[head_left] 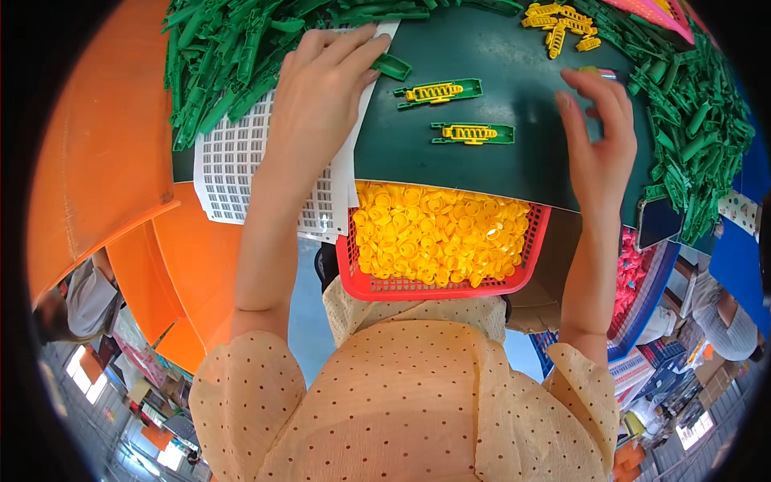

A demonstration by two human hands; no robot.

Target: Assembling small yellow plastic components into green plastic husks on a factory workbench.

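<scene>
My left hand point(320, 92) is at the edge of the green pile, over the printed sheets. A green plastic half-shell point(393, 67) sticks out between its thumb and forefinger. My right hand point(602, 132) hovers over the right of the dark green tabletop point(401, 157), thumb and forefinger apart with nothing visible between them. Between the hands lie two green half-shells, an upper one point(440, 92) and a lower one point(474, 134), each with a ribbed yellow plastic insert inside. Several loose yellow inserts point(560, 26) lie at the far right, beyond my right hand.
Heaps of green shells stand left point(229, 56) and right point(695, 120). White sheets of printed labels point(233, 161) overhang the front edge. Below it, a red basket point(438, 293) holds small yellow caps point(442, 233). A dark phone-like slab point(658, 222) sits at the right edge.
</scene>
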